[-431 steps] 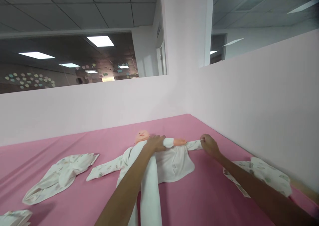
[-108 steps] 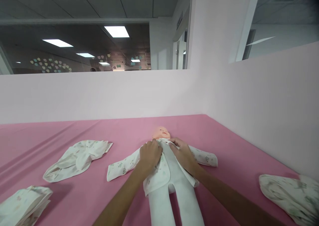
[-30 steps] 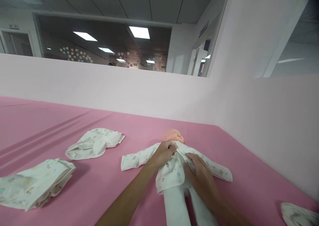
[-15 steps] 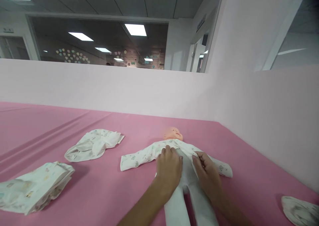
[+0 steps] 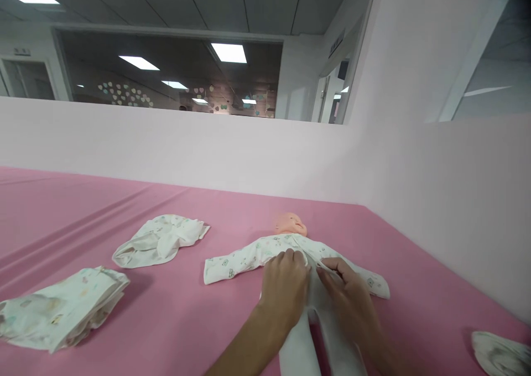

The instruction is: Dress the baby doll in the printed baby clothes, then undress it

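Note:
A baby doll (image 5: 291,223) lies on its back, its head toward the wall. It wears a white long-sleeved romper (image 5: 238,264) with small printed figures; the sleeves stretch out to both sides and the front gapes over a plain pale inside. My left hand (image 5: 285,282) is closed on the left front edge near the chest, its fingertips partly hidden. Opposite it, my right hand (image 5: 347,290) pinches the other front edge between thumb and fingers. Both legs of the romper run toward me between my forearms.
Folded printed baby clothes (image 5: 62,308) lie at the front left, with a crumpled white garment (image 5: 161,242) behind them. Another white cloth piece (image 5: 500,354) is at the lower right. Pink sheeting (image 5: 174,320) covers the surface, bounded by a white wall (image 5: 186,152).
My left hand has shifted slightly right, toward the middle of the romper, bringing the two front edges closer together. My right hand still pinches its edge, a little lower.

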The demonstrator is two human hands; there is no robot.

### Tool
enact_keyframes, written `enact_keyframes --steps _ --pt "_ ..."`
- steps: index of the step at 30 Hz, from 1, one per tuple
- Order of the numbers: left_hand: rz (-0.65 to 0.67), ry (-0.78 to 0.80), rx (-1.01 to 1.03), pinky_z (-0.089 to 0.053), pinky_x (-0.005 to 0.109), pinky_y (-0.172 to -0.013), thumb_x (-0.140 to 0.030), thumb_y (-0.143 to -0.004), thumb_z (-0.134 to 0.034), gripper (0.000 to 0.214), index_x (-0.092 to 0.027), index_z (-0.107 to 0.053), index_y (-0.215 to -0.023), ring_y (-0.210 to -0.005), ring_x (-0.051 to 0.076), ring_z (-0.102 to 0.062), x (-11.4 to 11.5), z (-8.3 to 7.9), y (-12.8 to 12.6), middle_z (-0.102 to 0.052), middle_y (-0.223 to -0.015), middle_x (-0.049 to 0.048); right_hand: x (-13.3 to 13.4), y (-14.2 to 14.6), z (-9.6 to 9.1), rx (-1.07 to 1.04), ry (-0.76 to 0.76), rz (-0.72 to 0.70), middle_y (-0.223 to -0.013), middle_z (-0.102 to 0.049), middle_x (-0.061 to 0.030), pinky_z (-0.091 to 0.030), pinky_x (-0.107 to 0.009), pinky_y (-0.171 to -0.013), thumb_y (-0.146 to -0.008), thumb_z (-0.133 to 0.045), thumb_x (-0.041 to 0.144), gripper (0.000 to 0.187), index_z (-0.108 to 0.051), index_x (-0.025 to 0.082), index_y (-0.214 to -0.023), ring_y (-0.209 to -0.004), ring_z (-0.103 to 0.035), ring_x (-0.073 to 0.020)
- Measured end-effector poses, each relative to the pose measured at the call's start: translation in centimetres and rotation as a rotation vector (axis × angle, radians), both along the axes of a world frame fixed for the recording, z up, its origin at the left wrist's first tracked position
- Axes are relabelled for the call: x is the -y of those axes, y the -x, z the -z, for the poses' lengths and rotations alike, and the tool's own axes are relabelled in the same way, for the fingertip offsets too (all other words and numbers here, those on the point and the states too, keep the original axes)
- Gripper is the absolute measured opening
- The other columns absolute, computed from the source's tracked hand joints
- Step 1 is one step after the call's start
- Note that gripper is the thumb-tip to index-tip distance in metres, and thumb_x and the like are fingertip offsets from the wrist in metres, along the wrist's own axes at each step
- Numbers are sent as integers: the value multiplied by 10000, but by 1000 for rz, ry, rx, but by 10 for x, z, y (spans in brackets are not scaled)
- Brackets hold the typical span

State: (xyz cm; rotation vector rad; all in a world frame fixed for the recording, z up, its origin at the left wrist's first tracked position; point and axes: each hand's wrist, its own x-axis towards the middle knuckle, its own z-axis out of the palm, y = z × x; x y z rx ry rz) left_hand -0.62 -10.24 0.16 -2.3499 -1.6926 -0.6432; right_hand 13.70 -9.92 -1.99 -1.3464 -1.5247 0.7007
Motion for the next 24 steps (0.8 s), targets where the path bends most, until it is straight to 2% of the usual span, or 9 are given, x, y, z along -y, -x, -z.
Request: enact_keyframes --steps 6,13,17,19,22,24 --pt "33 -41 -66 -456 324 -584 -134 -878 -483 103 -171 -579 -867 -731 210 -598 3 1 1 -613 -826 40 10 -5 2 -4 96 -6 -835 -634 -15 -458 -274 -656 -835 -502 574 376 -613 220 -897 -775 -560 -188" --pt "153 -12 -109 -469 331 -586 -56 -801 -489 153 -163 -558 -884 -741 213 -575 3 5 -5 -602 -833 43 18 -9 0 -70 186 -57 -955 -683 -42 -511 -311 -715 -824 -508 574 446 -664 230 -1061 -813 -597 -217" --pt "204 60 -150 -471 333 -640 -44 -737 -531 167 -170 -550 -845 -801 222 -573 4 4 -6 -604 -896 69 20 -7 0 -83 138 -20 -1007 -692 -51 -529 -335 -776 -811 -539 566 427 -678 236 -1044 -884 -627 -237" --pt "213 79 -153 -469 335 -658 -43 -707 -548 176 -172 -544 -827 -827 228 -570 4 4 -7 -602 -918 77 21 -4 0 -85 97 -6 -986 -698 -50 -537 -326 -753 -807 -549 557 402 -692 237 -1003 -880 -636 -237" --pt "215 65 -151 -463 340 -659 -30 -675 -546 211 -172 -541 -831 -828 230 -566 3 7 -7 -602 -915 74 22 -1 4 -74 27 37 -929 -705 -54 -548 -316 -691 -781 -583 525 346 -711 233 -916 -855 -646 -241" --pt "214 44 -141 -455 342 -654 -22 -663 -544 233 -169 -541 -843 -820 229 -566 2 10 -8 -605 -907 66 22 0 8 -70 -56 66 -967 -709 -64 -560 -326 -728 -769 -602 484 302 -721 229 -876 -924 -651 -256"
